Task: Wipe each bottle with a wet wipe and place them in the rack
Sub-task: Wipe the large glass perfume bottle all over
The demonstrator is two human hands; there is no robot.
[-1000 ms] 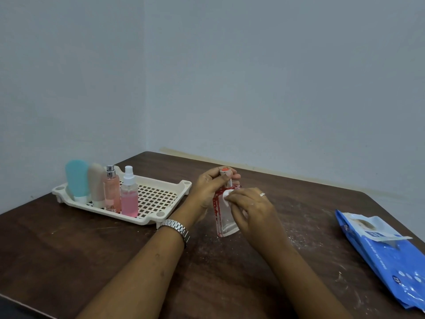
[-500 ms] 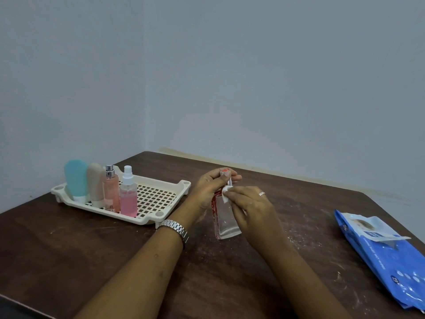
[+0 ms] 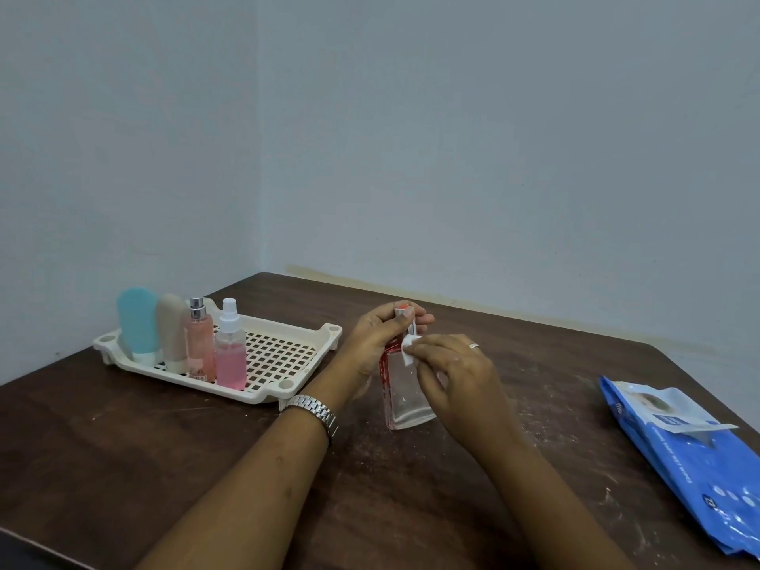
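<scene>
From the head view, the left hand is curled shut around the upper part of a clear rectangular bottle, its fingers wrapped at the neck and the thumb lying near the red-topped cap. A metal watch sits on that wrist. The right hand is closed in a pinch on a small folded white wet wipe, pressing it against the bottle's shoulder just below the neck; a ring shows on one finger.

The bottle stands nearly upright with its base on the dark wooden tabletop, long axis vertical and leaning slightly, cap pointing up. Red markings run down its left edge. It stands near the middle of the tabletop, to the right of the rack and apart from it.

The cream perforated rack lies on the left part of the tabletop. Four bottles stand upright in a row at its near-left end: a teal tube, a beige tube, a peach spray bottle and a pink spray bottle, each touching or just beside its neighbour.

A blue pack of wet wipes lies flat at the right edge of the tabletop, its flap lifted open, well apart from both hands.
</scene>
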